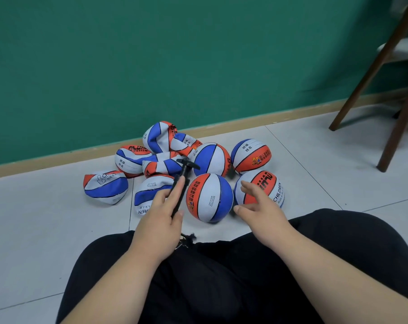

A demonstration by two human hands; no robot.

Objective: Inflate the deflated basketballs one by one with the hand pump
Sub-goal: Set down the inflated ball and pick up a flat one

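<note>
My left hand (162, 215) grips the black hand pump (182, 181) by its barrel, with the T-handle pointing up and away. My right hand (260, 204) hovers open, fingers spread, between two round balls: a full red, white and blue basketball (209, 197) in front of me and another marked CHILDREN (268, 188) to its right. Two more full balls (212, 159) (251, 156) sit behind them. Several crumpled, deflated balls (106, 187) (149, 195) (159, 136) lie heaped on the left and at the back.
I sit on a grey tiled floor (46, 230) with my black-clad legs (221, 277) in the foreground. A green wall (151, 54) with a wooden skirting runs behind the balls. Dark wooden chair legs (395, 127) stand at the right.
</note>
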